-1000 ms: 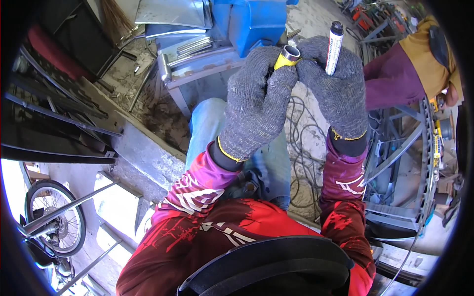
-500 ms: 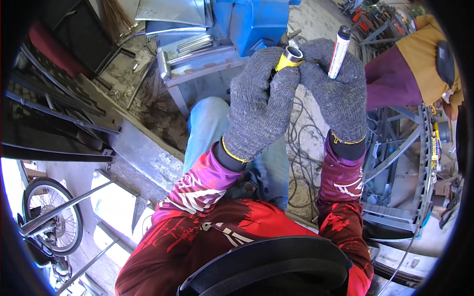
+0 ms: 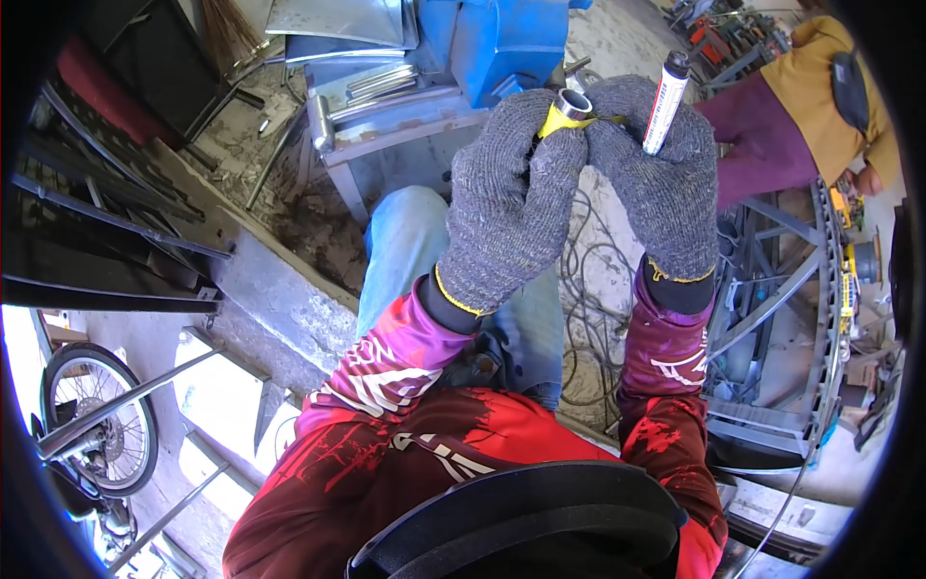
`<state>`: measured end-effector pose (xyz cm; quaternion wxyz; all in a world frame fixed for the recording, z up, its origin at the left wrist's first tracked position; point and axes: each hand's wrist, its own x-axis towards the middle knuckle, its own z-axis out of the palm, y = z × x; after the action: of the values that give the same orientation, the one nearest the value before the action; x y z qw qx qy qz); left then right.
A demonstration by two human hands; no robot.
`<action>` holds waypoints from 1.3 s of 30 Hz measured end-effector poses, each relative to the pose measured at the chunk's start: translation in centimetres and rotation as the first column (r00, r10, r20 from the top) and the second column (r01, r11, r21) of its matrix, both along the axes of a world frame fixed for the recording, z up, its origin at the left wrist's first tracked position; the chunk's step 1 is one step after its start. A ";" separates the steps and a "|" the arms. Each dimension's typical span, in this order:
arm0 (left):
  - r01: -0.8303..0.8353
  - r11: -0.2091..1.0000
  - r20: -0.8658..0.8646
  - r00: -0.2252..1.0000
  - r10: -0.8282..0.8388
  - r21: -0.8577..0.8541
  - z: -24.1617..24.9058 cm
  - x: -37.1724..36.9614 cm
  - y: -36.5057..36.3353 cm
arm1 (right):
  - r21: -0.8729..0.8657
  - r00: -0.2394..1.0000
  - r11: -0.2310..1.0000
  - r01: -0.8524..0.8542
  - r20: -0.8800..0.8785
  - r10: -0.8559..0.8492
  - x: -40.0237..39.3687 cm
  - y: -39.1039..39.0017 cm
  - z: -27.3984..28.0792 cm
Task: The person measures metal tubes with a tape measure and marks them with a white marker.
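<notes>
My left hand (image 3: 506,207), in a grey knit glove, is closed around a short metal tube (image 3: 576,100) whose open end points up. A yellow strip (image 3: 556,122) wraps the tube just below its rim, and its tail runs toward my right hand (image 3: 666,198). That hand, gloved alike, is closed with a capped white marker (image 3: 666,104) standing upright in its grip. Its fingertips meet the strip's tail, though the exact pinch is hidden by the glove. Both hands are close together, above my knees.
Ahead is a metal bench (image 3: 410,121) with a blue machine (image 3: 516,48), a hammer (image 3: 320,123) and several metal tubes (image 3: 381,85). Cables (image 3: 588,318) lie on the floor. A co-worker (image 3: 772,135) bends at right beside a metal frame (image 3: 772,299). A motorcycle wheel (image 3: 101,420) stands at left.
The co-worker at right has shifted slightly, with an arm now lower. My hands, the tube, the strip and the marker are almost unmoved.
</notes>
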<state>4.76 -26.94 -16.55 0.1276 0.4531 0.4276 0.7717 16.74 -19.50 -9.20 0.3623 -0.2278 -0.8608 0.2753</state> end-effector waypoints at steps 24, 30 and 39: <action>0.031 0.999 0.003 1.000 -0.031 -0.022 -0.4 0.1 0.0 | -0.127 0.994 0.991 -0.028 -0.108 0.014 -0.1 0.0 -0.7; 0.030 0.997 -0.049 0.998 -0.033 -0.066 -0.2 0.0 -0.5 | -0.025 1.000 1.000 0.009 0.018 -0.009 -0.2 0.0 -0.1; 0.037 0.999 -0.108 0.993 -0.037 -0.006 -0.3 0.0 -0.2 | -0.096 1.000 0.995 -0.012 0.010 0.013 0.2 0.0 -0.2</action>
<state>4.72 -27.12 -16.88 0.1196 0.5017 0.4270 0.7427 16.98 -19.54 -9.41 0.3444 -0.2409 -0.8501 0.3174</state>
